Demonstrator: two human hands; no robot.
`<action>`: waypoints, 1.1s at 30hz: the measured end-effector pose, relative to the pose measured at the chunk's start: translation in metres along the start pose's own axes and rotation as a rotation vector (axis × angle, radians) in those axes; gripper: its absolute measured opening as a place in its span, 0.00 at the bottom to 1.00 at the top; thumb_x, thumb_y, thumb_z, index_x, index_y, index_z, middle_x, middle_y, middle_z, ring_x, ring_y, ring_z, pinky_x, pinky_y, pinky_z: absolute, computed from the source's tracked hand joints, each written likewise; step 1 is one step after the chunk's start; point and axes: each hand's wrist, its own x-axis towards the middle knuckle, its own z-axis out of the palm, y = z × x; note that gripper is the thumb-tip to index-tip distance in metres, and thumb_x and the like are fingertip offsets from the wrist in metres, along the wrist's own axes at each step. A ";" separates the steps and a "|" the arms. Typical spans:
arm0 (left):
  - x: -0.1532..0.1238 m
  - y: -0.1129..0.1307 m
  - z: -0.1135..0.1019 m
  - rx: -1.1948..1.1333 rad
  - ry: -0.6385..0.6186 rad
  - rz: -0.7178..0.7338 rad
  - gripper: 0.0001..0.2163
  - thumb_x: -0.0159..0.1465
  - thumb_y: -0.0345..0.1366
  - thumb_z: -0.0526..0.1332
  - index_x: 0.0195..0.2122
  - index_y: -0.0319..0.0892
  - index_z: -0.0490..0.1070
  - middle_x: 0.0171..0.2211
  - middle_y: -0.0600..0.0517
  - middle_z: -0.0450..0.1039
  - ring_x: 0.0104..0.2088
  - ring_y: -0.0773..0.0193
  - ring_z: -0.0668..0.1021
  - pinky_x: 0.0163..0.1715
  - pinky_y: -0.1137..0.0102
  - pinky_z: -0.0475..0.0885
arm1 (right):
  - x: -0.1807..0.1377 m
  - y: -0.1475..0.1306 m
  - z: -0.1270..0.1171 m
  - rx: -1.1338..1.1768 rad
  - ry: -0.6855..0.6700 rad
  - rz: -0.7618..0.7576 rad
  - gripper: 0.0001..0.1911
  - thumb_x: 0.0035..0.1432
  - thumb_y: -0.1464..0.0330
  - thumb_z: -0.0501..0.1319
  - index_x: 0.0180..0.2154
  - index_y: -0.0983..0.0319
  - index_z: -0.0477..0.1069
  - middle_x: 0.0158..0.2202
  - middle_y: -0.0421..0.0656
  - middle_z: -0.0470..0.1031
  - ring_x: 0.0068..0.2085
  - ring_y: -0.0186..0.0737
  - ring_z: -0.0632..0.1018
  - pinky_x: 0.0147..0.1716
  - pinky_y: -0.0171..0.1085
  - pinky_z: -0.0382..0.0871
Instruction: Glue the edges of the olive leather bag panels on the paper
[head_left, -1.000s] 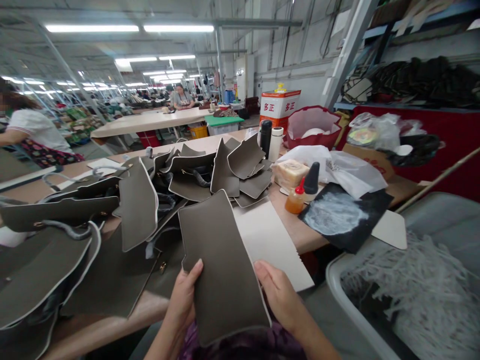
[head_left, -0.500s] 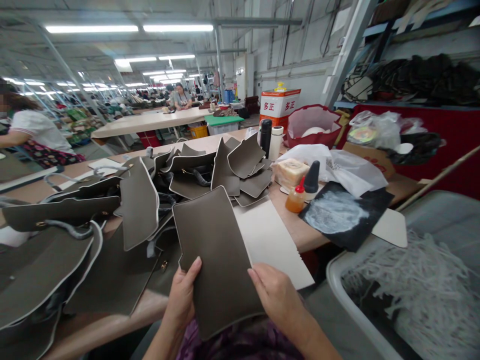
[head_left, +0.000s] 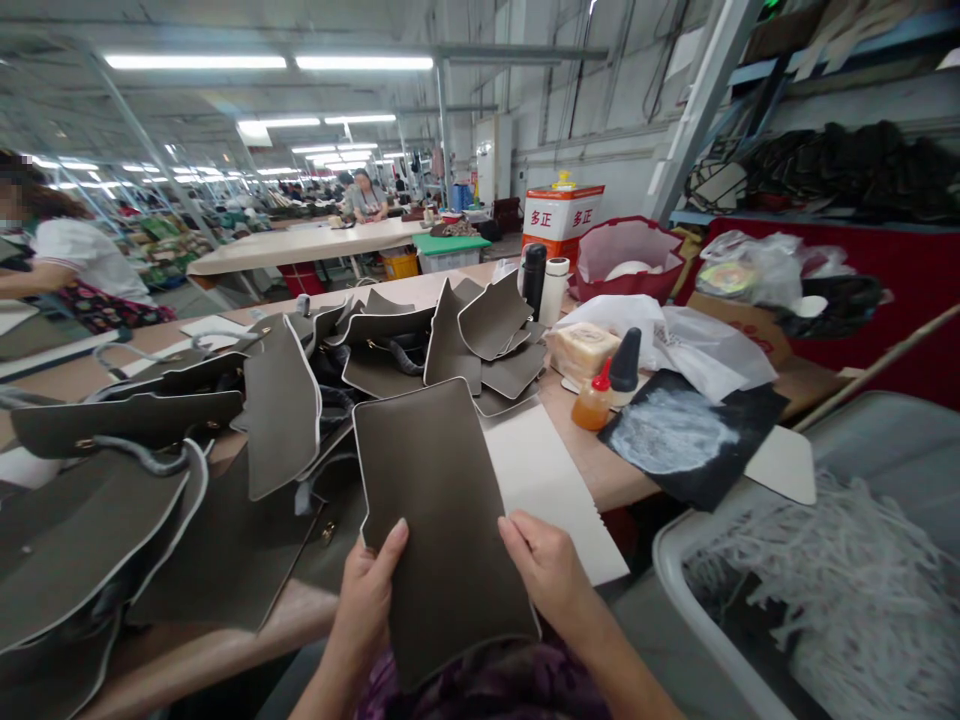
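Observation:
Between my hands, tilted over my lap, is a dark grey-brown leather-like panel [head_left: 442, 500] with pale edges. My left hand [head_left: 373, 580] grips its left edge, the thumb lying on the front face and the fingers hidden behind. On the right edge, the closed fingers of my right hand [head_left: 541, 560] pinch the panel. Just beyond lies a white sheet [head_left: 551, 480] with one jagged edge. To the left are bag pieces [head_left: 281, 410] of the same material, several with wrapped handles [head_left: 142, 455] and small metal fittings. More loose panels [head_left: 495, 315] are piled behind the held one.
A glue bottle with a red cap [head_left: 592, 398] stands beside a dark cone-shaped object [head_left: 625, 360] and a black sheet with white smears [head_left: 675, 432]. A grey bin [head_left: 667, 560] of white strips is at my right. One co-worker [head_left: 90, 255] is at far left.
The panel has shifted slightly right and its top edge sits a little lower. Both hands keep their hold, with the right hand slightly higher along the edge.

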 end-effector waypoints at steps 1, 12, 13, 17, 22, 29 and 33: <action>0.001 0.000 -0.001 -0.002 0.000 -0.005 0.21 0.48 0.36 0.67 0.44 0.42 0.66 0.32 0.50 0.78 0.32 0.54 0.79 0.37 0.61 0.74 | -0.001 0.000 -0.002 0.129 -0.044 0.078 0.21 0.62 0.61 0.45 0.19 0.61 0.57 0.17 0.34 0.54 0.20 0.30 0.60 0.21 0.32 0.52; 0.003 -0.001 -0.001 0.029 -0.003 -0.015 0.19 0.50 0.36 0.66 0.43 0.41 0.66 0.32 0.49 0.78 0.37 0.54 0.78 0.39 0.64 0.73 | -0.006 -0.007 -0.001 -0.133 -0.030 0.100 0.19 0.58 0.54 0.50 0.25 0.61 0.61 0.20 0.38 0.63 0.23 0.35 0.66 0.23 0.34 0.54; 0.003 -0.002 -0.001 0.048 -0.004 0.001 0.20 0.50 0.37 0.66 0.43 0.41 0.66 0.33 0.49 0.78 0.37 0.54 0.78 0.39 0.64 0.73 | -0.007 -0.006 0.003 -0.243 0.010 0.045 0.19 0.58 0.55 0.50 0.24 0.61 0.61 0.19 0.39 0.64 0.22 0.35 0.66 0.22 0.34 0.53; 0.004 -0.006 -0.007 0.140 -0.013 0.056 0.22 0.50 0.39 0.66 0.45 0.41 0.65 0.36 0.48 0.77 0.39 0.53 0.77 0.40 0.65 0.73 | -0.008 -0.003 0.015 -0.401 0.072 -0.196 0.21 0.63 0.66 0.43 0.20 0.61 0.60 0.18 0.40 0.64 0.20 0.34 0.65 0.23 0.36 0.50; 0.006 -0.005 -0.016 0.124 -0.030 0.058 0.22 0.51 0.39 0.66 0.46 0.40 0.64 0.35 0.48 0.77 0.39 0.54 0.77 0.42 0.65 0.72 | -0.002 -0.002 0.007 -0.154 -0.024 -0.064 0.18 0.64 0.64 0.43 0.23 0.60 0.58 0.19 0.36 0.60 0.21 0.32 0.63 0.22 0.33 0.52; -0.002 -0.004 -0.012 0.034 -0.038 -0.094 0.21 0.50 0.36 0.66 0.45 0.39 0.66 0.32 0.48 0.78 0.37 0.53 0.78 0.38 0.63 0.74 | 0.009 -0.010 0.001 -0.030 0.046 -0.022 0.19 0.63 0.62 0.44 0.20 0.59 0.50 0.18 0.34 0.51 0.20 0.31 0.58 0.22 0.33 0.50; -0.001 -0.004 -0.015 -0.001 -0.075 -0.145 0.21 0.51 0.35 0.66 0.46 0.40 0.65 0.34 0.47 0.78 0.37 0.53 0.78 0.38 0.64 0.74 | 0.010 -0.016 -0.002 -0.016 0.019 -0.026 0.18 0.63 0.62 0.43 0.21 0.60 0.51 0.19 0.35 0.53 0.21 0.32 0.59 0.24 0.33 0.50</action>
